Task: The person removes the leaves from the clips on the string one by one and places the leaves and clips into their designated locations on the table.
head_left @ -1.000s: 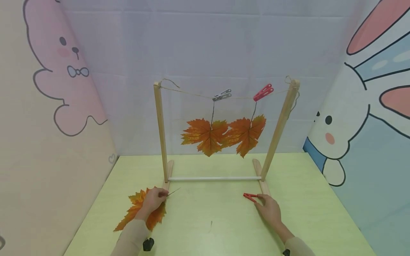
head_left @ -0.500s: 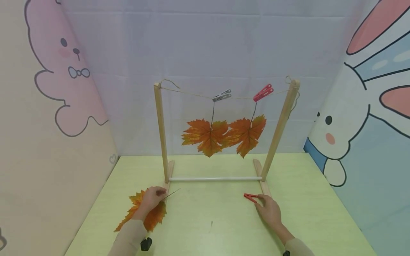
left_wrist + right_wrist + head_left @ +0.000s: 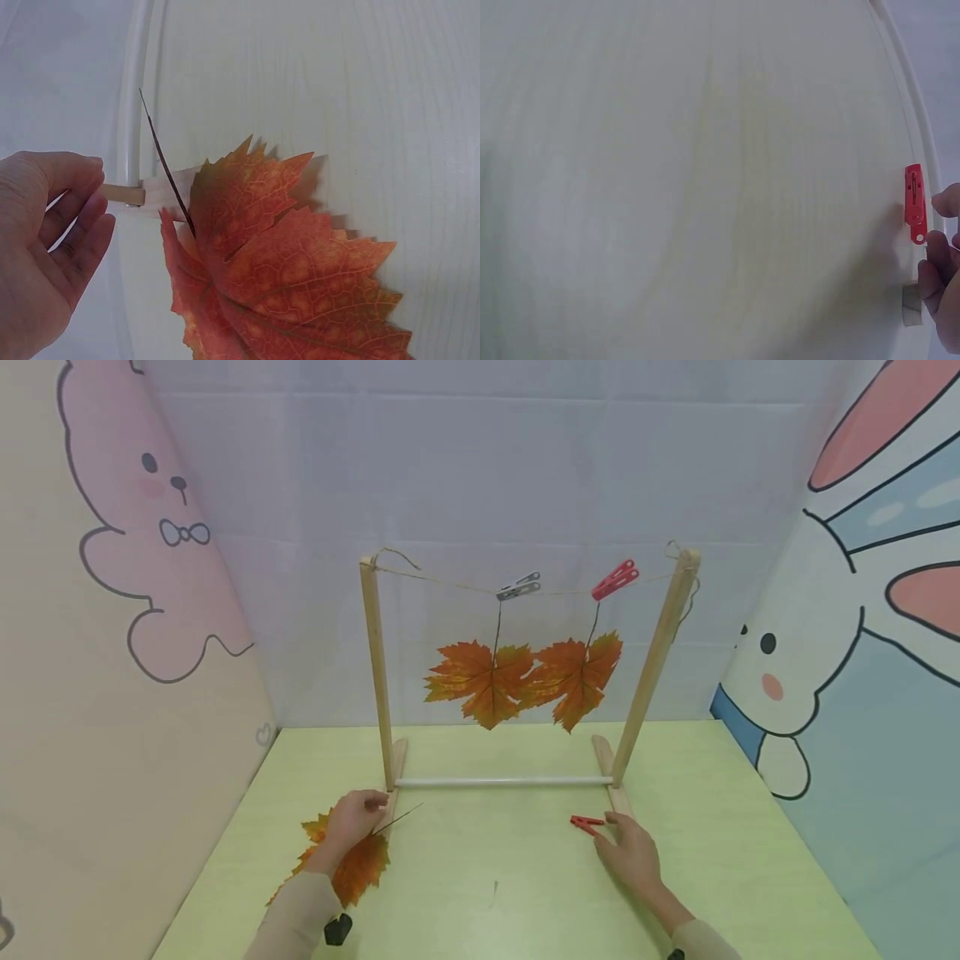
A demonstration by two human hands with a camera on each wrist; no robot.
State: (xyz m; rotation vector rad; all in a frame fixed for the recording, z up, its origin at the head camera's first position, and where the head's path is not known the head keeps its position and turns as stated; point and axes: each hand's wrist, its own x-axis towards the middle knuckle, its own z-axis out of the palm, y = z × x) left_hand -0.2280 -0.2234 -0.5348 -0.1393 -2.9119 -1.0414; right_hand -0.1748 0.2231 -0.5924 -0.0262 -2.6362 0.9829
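My left hand (image 3: 358, 818) is above an orange maple leaf (image 3: 362, 870), its fingers loosely bent and holding nothing. In the left wrist view, the leaf's thin dark stem (image 3: 161, 154) stands apart from the fingertips. A red clothespin (image 3: 585, 823) is between the thumb and index finger of my right hand (image 3: 633, 852), which pinches it by the handle ends, low near the table. The right wrist view shows that clothespin (image 3: 915, 201) side-on, with only part of the hand at the frame's edge.
Behind the hands stands a wooden rack (image 3: 377, 677) with a white crossbar (image 3: 502, 782). On its string, a grey clothespin (image 3: 517, 587) and a pinkish-red clothespin (image 3: 615, 580) hold two hanging maple leaves (image 3: 491, 685). A small thin scrap (image 3: 494, 893) lies on the table.
My left hand has let go of the leaf stem and moved slightly up and left from it. The leaf stays on the table; my right hand and its clothespin have barely moved.
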